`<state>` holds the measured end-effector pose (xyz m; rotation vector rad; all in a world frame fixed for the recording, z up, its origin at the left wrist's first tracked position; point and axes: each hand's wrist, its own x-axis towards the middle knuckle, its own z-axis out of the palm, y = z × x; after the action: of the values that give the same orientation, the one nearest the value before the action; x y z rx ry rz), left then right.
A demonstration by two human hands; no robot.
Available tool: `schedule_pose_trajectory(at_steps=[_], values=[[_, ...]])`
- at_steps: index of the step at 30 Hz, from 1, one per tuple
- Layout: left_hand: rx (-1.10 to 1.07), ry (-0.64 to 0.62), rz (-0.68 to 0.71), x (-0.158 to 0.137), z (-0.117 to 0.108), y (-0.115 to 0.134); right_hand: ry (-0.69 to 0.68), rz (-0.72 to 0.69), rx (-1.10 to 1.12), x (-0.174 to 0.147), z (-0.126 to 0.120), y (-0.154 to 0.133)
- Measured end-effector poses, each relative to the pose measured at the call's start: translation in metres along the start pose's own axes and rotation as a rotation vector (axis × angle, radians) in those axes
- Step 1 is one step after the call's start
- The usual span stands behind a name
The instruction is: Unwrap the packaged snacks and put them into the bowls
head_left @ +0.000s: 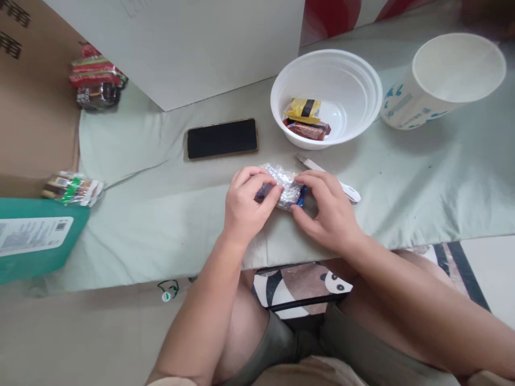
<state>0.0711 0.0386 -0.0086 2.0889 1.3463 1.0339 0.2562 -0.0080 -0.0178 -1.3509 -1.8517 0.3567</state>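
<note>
Between my hands lies a small bundle in crinkled clear wrap that looks like bubble wrap, with something shiny blue showing at its right edge. My left hand pinches its left side between thumb and fingers. Thumb and fingertips of my right hand close on its right side. A white-handled utility knife lies partly hidden behind my right hand. Just beyond is a white plastic bowl holding a yellow packet and a reddish-brown packet.
A black phone lies left of the bowl, and a large paper tub stands to its right. A white box rises behind. At left are snack packets, a wrapped snack, a cardboard box and a green package.
</note>
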Motion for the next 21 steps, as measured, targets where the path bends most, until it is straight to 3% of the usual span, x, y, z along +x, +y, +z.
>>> schedule_pose_trajectory(at_steps=[4, 7, 15, 21], values=[[0.004, -0.074, 0.029, 0.000, 0.002, 0.000, -0.054, 0.115, 0.049, 0.003, -0.003, 0.005], [0.017, -0.131, 0.065, 0.000, 0.003, 0.001, -0.067, 0.122, 0.069, 0.005, -0.005, 0.006], [0.027, -0.048, 0.178, 0.003, 0.005, 0.006, -0.081, 0.091, 0.082, 0.003, -0.002, 0.005], [-0.034, -0.094, 0.220, 0.007, 0.008, 0.010, -0.077, 0.093, 0.098, 0.003, -0.002, 0.006]])
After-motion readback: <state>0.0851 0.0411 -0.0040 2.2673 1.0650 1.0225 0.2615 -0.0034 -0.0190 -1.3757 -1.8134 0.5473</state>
